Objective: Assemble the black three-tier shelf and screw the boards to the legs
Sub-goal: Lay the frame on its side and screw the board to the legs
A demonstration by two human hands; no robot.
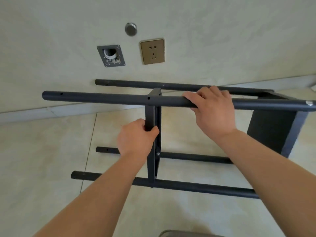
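In the head view, the shelf frame lies on its side across mid-frame. We judge the middle board could skew off its holes, since the near leg shows an empty one. Our left hand grips that board's edge; our right hand wraps the near leg.

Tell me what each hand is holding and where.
Left hand grips the middle board by its near edge; right hand grips the upper front leg just past that board.
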